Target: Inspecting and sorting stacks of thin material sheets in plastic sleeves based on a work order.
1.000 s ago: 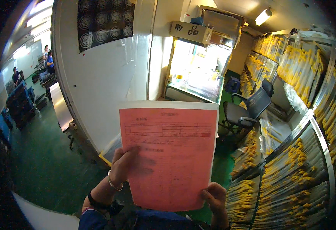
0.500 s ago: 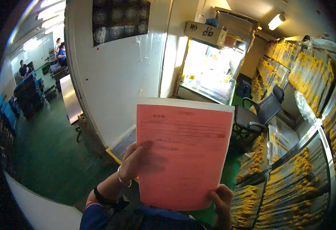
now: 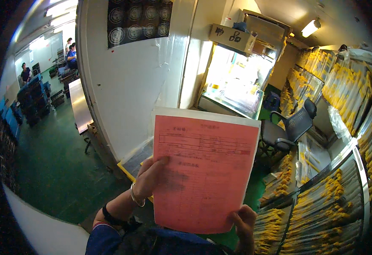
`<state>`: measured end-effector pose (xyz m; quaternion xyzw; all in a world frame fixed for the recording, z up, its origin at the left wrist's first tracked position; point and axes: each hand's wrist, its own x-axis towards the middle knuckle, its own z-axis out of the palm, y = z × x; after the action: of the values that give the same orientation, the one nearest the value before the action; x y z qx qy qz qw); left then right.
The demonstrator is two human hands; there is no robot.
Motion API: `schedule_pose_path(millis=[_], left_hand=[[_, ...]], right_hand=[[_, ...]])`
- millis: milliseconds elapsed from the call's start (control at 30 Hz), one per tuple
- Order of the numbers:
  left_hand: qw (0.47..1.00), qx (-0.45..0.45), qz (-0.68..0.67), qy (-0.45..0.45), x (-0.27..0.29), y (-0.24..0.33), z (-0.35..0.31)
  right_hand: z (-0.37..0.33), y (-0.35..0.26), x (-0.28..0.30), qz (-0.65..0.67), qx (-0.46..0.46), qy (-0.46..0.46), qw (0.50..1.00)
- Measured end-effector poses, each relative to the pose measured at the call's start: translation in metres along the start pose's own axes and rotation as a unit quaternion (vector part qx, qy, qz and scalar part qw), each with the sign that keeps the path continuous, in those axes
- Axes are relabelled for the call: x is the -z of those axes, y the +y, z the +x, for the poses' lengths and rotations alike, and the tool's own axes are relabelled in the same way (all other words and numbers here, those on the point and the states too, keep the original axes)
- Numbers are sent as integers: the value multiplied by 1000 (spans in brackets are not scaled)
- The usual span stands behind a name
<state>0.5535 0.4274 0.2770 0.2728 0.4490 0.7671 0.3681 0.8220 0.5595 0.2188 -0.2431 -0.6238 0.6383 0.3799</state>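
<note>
A red printed sheet (image 3: 207, 187) with lines and a table on it is held up in front of me. Behind it a white sheet or backing (image 3: 186, 113) shows along the top and right edges. My left hand (image 3: 148, 178), with a bangle at the wrist, grips the left edge, thumb on the front. Low on the right edge, my right hand (image 3: 243, 219) pinches the sheet between thumb and fingers. The fingers behind the paper are hidden.
Racks of sleeves with yellow tabs (image 3: 322, 208) fill the right side. A black office chair (image 3: 285, 127) stands before a brightly lit bench (image 3: 232, 106) with a box (image 3: 232, 37) above. A white wall panel (image 3: 135, 85) is ahead; people (image 3: 26, 73) are far left.
The view has shifted slightly, so the room sits a little to the right and the print looks sharper. Both hands keep their hold on the red sheet.
</note>
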Motion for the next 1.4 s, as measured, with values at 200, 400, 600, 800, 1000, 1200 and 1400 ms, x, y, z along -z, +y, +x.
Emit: schedule_pose_path(millis=[200, 400, 600, 800, 1000, 1200, 1400], left_hand=[[998, 13, -40, -43, 5, 2, 0], [998, 20, -42, -33, 3, 2, 0], [998, 19, -53, -32, 7, -1, 1], [996, 19, -58, -58, 11, -4, 3], [999, -11, -30, -35, 5, 3, -1], [997, 23, -45, -51, 7, 3, -1], [998, 20, -32, -54, 4, 7, -3]], right_hand=[[1, -1, -4, 18, -9, -13, 1000], [3, 3, -5, 27, -8, -8, 1000], [4, 6, -5, 23, 0, -18, 1000], [5, 8, -3, 25, 3, -10, 1000], [3, 10, -3, 13, 0, -7, 1000], [2, 6, -5, 5, 4, -15, 1000], [1, 7, -6, 16, 14, -9, 1000]])
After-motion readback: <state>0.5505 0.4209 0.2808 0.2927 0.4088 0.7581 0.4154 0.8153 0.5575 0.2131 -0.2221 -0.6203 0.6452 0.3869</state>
